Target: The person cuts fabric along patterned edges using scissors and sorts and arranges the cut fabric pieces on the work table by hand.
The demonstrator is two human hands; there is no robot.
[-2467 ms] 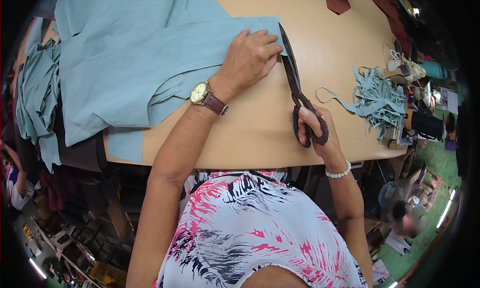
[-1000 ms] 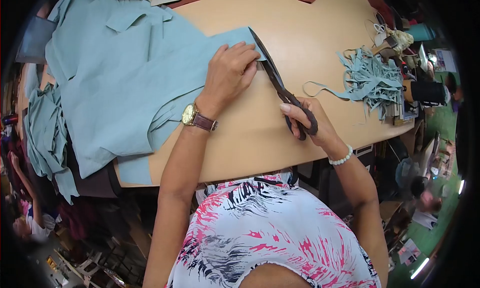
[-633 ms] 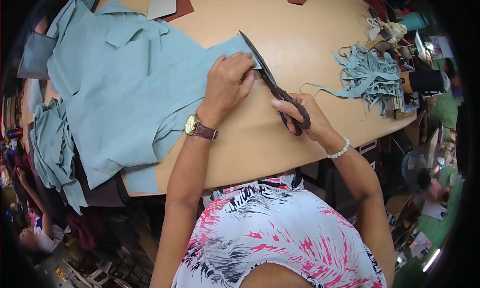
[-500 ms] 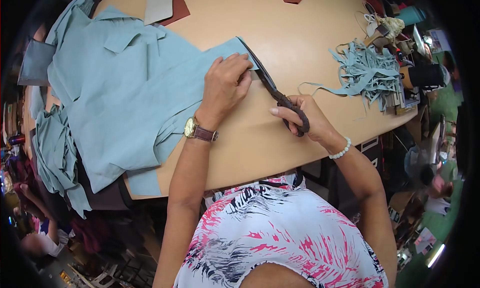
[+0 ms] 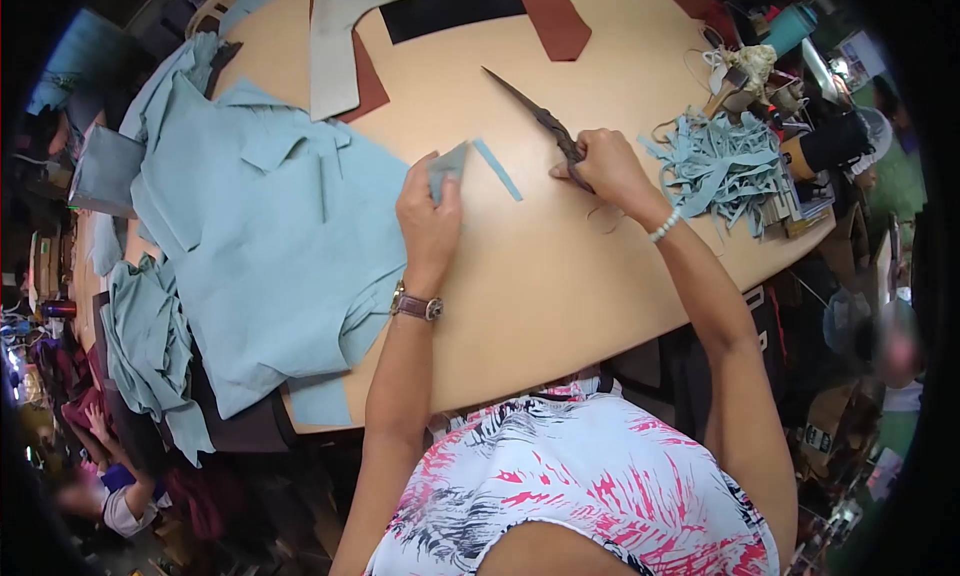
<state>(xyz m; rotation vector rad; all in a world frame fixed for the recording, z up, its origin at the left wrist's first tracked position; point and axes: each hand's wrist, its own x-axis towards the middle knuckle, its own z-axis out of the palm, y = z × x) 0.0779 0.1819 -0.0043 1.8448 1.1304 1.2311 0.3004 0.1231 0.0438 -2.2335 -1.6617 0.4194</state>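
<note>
My right hand [image 5: 612,168] is closed around the handles of dark scissors [image 5: 530,106], whose blades look together and point up and to the left, away from the cloth. With its fingers pinched, my left hand [image 5: 430,216] holds the folded-over corner of the light blue fabric [image 5: 270,266]. The rest of that fabric spreads over the left of the table, creased and layered. A narrow blue strip [image 5: 497,170] lies on the tabletop between my hands, apart from the cloth. The lower scissor handle is partly hidden by my fingers.
A heap of blue fabric strips [image 5: 725,166] sits on the right, beside a black cylinder [image 5: 835,148] and a brush [image 5: 728,88]. Grey [image 5: 332,66], black [image 5: 455,14] and rust-coloured pieces [image 5: 550,21] lie at the far side. Crumpled blue cloth [image 5: 145,336] hangs over the left edge.
A narrow strip has come off the fabric's edge onto the table. My left hand has lifted and folded the corner back. The scissors have moved off the cloth, up and right.
</note>
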